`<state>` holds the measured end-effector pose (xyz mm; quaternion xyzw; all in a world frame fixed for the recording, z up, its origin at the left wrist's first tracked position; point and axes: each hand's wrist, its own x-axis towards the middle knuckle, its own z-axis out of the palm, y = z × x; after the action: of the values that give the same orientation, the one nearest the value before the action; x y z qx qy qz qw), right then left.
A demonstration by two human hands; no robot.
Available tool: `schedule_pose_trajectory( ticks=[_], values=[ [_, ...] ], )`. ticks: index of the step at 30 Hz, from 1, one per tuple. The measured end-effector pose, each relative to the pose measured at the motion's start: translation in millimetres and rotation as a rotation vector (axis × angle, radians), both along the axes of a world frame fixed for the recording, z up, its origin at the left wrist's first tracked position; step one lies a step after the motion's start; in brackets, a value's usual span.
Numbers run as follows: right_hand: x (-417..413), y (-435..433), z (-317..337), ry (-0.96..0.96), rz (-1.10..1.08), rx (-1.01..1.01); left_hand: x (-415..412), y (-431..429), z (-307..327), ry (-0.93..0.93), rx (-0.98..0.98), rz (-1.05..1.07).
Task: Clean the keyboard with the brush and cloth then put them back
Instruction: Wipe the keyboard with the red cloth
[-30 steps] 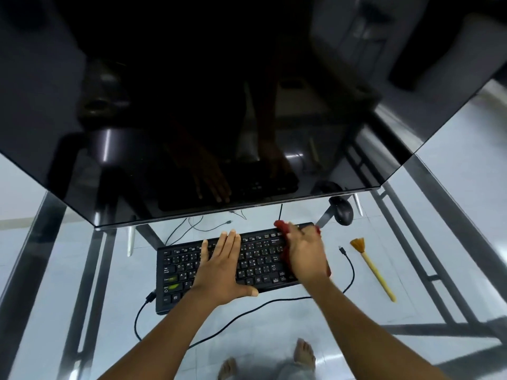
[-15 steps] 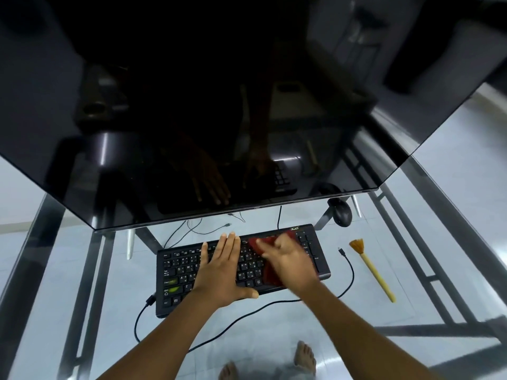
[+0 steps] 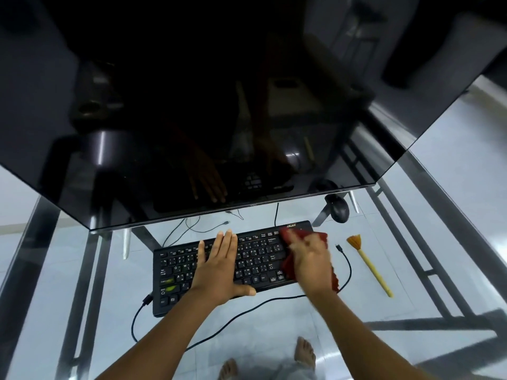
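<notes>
The black keyboard point(image 3: 219, 266) lies on the glass table point(image 3: 439, 270) below the dark monitor point(image 3: 219, 105). The left hand point(image 3: 218, 268) rests flat and open on the keys, fingers pointing to 12 o'clock. The right hand point(image 3: 311, 263) (blurred) presses the red cloth point(image 3: 323, 238) onto the keyboard's 3 o'clock end, palm down with fingers spread. The brush point(image 3: 369, 263) lies on the glass at 3 o'clock of the keyboard, apart from it, bristles toward 11 o'clock. A black mouse point(image 3: 340, 211) sits at 1 o'clock.
</notes>
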<state>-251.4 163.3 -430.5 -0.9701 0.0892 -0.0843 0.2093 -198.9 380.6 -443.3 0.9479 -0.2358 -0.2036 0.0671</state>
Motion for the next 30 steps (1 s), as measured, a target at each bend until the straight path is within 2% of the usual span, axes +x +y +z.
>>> schedule_pose_trajectory(
  ticks=[1,2,3,5,7,8,10,12,14,15,16,18,19,20,22,23,24,25,27,28,30],
  values=[
    [-8.6,11.6,-1.2,-0.012,0.150,0.008,-0.3,-1.1,-0.3,0.011,-0.002,0.006],
    [-21.7,24.8,-3.4,0.084,0.309,-0.008,-0.6,-2.7,-0.1,0.022,-0.006,0.010],
    [-29.6,29.6,-1.2,0.118,0.378,0.047,-0.7,-3.8,1.0,0.029,-0.008,0.011],
    [-26.5,3.7,-4.0,0.135,0.261,0.068,0.3,-5.0,2.9,0.032,-0.006,0.007],
    [-24.4,-16.8,0.3,0.126,-0.060,0.203,1.0,-3.2,3.7,0.029,0.007,0.001],
    [-28.3,-21.1,-5.2,0.130,-0.107,0.243,1.0,-2.1,3.3,0.028,0.010,0.000],
    [-36.6,-12.0,-9.7,0.064,-0.078,0.133,0.3,-2.1,2.0,0.025,0.009,0.006],
    [-48.8,6.5,-14.6,0.161,0.106,0.155,0.2,-4.2,2.4,0.031,0.016,0.009],
    [-48.3,-8.8,-12.4,0.249,0.007,0.364,0.9,-6.7,3.0,0.042,0.023,0.003],
    [-44.2,-18.0,-11.5,0.103,-0.057,0.256,1.4,-7.2,3.5,0.043,0.025,0.000],
    [-39.5,-24.3,-12.1,0.060,-0.149,0.297,1.7,-6.6,3.9,0.044,0.029,-0.001],
    [-36.2,-9.6,-15.4,0.032,-0.173,0.285,1.5,-4.5,3.1,0.044,0.028,0.006],
    [-38.4,3.2,-14.1,-0.015,-0.116,0.253,1.1,-4.0,2.1,0.040,0.021,0.011],
    [-43.8,17.7,-19.4,0.028,0.044,0.197,0.6,-4.1,1.5,0.038,0.012,0.014],
    [-54.6,17.7,-22.7,0.093,0.306,-0.023,0.4,-4.8,1.8,0.037,-0.001,0.016],
    [-56.7,5.4,-25.9,0.146,0.248,0.039,0.5,-5.0,2.0,0.038,0.000,0.012],
    [-56.6,-5.9,-24.2,0.116,0.174,0.144,0.8,-4.8,2.0,0.038,0.003,0.006],
    [-56.7,-16.4,-12.4,0.098,0.062,0.120,1.2,-4.2,2.1,0.037,0.007,0.002],
    [-57.8,-22.5,-14.9,0.117,-0.106,0.220,1.3,-3.4,1.3,0.034,0.009,-0.001],
    [-55.8,-16.1,-12.9,0.106,-0.125,0.226,1.5,-2.7,0.8,0.031,0.009,0.001],
    [-58.9,1.2,-17.7,0.097,0.025,0.197,1.2,-2.7,0.1,0.026,0.010,0.000]
  ],
)
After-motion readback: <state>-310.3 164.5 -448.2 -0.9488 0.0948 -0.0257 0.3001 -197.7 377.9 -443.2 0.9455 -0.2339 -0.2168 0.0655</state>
